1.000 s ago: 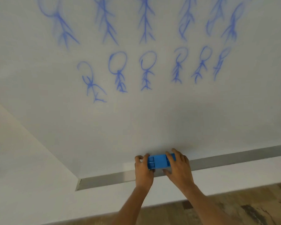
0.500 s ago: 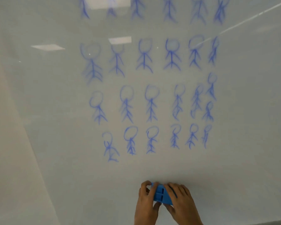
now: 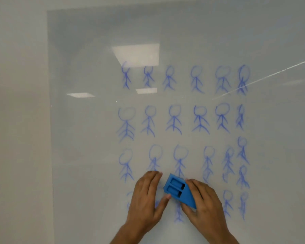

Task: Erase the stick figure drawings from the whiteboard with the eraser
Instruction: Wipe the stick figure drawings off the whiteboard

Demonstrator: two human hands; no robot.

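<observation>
Nearest the camera, two bare forearms rise from the bottom edge toward the eraser [image 3: 180, 191], a blue plastic block tilted with its long axis running from upper left down to lower right. The right hand [image 3: 203, 205] lies just right of the eraser, with fingers curled over its right half and lower corner, so this hand grips it. The left hand [image 3: 146, 199] sits just left of the eraser, fingers extended and spread flat toward the board. Its thumb tip touches the eraser's lower left edge, apparently to steady it; it is open and grips nothing.

The eraser's ribbed back, with two rectangular recesses, faces the camera, so the wiping face is probably turned toward the whiteboard [image 3: 88, 138]. That suits a first wipe. Whether the pad is pressed on the surface cannot be told. No brand, label or lettering can be read on the eraser or the board.

The stick figures [image 3: 173, 120] are drawn in blue marker. The lowest row lies level with and below the eraser, partly hidden by the hands, with one figure's legs showing just under it. Three further rows stand above the eraser, six or so figures in each, plus extras at the right. All look intact, so erasing seems barely begun. Farthest above the eraser, ceiling lights reflect in the glossy board, and the plain wall [image 3: 16, 120] lies well to the left.
</observation>
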